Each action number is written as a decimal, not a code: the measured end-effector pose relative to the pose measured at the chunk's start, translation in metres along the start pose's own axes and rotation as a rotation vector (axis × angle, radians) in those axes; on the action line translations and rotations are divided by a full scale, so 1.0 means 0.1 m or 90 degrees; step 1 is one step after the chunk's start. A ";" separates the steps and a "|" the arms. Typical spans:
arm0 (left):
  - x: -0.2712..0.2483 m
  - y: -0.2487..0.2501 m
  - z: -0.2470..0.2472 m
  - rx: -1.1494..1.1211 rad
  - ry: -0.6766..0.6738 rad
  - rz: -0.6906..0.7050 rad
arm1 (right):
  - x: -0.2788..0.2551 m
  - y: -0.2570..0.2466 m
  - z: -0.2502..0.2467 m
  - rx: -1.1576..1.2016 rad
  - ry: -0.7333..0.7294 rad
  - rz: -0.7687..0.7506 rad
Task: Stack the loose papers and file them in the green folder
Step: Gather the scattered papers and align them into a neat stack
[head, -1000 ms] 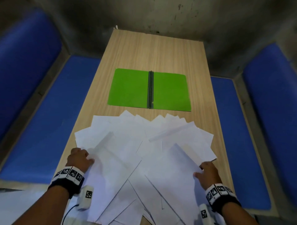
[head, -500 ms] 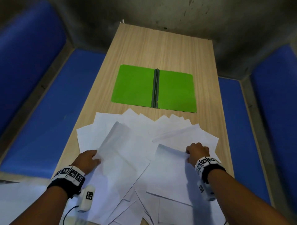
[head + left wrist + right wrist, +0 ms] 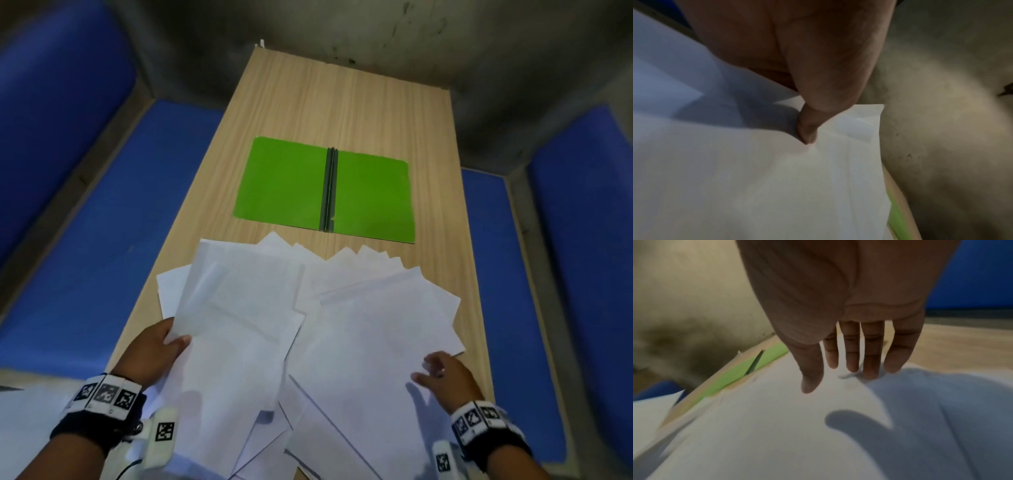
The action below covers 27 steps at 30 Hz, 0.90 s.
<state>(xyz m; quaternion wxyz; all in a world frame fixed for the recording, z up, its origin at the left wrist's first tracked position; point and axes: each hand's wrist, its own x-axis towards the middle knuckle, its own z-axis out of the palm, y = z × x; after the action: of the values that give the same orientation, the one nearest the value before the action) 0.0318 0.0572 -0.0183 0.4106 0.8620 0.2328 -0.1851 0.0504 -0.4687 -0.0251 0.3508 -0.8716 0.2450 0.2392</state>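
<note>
Several loose white papers (image 3: 342,308) lie fanned over the near half of the wooden table (image 3: 342,102). The green folder (image 3: 284,181) lies open flat beyond them, its dark spine (image 3: 329,192) in the middle. My left hand (image 3: 161,346) pinches the left edge of a few sheets (image 3: 239,315), thumb on top, and holds them lifted off the pile; the left wrist view shows the thumb (image 3: 807,129) pressed on the paper (image 3: 756,178). My right hand (image 3: 442,373) hovers with straight fingers over the right sheets (image 3: 797,426), holding nothing.
Blue padded benches (image 3: 102,240) flank the table on both sides, the right one (image 3: 513,274) close to the table edge. A grey stained wall (image 3: 342,34) stands behind the far end. Some papers overhang the table's near edge.
My left hand has lifted its sheets higher and toward the middle. My right hand let go of the right sheet's far corner and drew back toward me, fingers now spread.
</note>
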 end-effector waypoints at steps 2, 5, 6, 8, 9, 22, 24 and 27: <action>-0.04 -0.01 0.12 0.022 -0.024 -0.004 | -0.12 0.07 0.18 -0.085 -0.020 0.012; -0.07 -0.03 0.28 0.051 -0.062 0.000 | -0.30 0.06 0.38 -0.312 0.011 -0.005; -0.09 -0.02 0.31 0.054 -0.070 0.000 | -0.32 0.07 0.42 -0.365 0.042 -0.026; -0.11 -0.01 0.35 0.062 -0.073 -0.004 | -0.32 0.05 0.46 -0.372 0.079 -0.051; -0.12 0.00 0.36 0.068 -0.073 -0.003 | -0.30 0.04 0.46 -0.362 0.079 -0.051; -0.32 -0.01 0.24 0.070 -0.054 -0.002 | -0.04 -0.04 0.37 -0.333 0.030 0.046; -0.37 -0.02 0.23 0.069 -0.050 -0.003 | -0.03 -0.10 0.34 -0.393 0.012 0.033; -0.42 -0.02 0.21 0.064 -0.043 -0.010 | -0.04 -0.11 0.31 -0.356 0.055 -0.022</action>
<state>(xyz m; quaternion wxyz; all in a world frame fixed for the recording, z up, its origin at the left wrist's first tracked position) -0.0069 0.0314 -0.0106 0.3732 0.8728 0.2159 -0.2288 0.0469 -0.4382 -0.0368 0.0897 -0.9481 0.1692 0.2539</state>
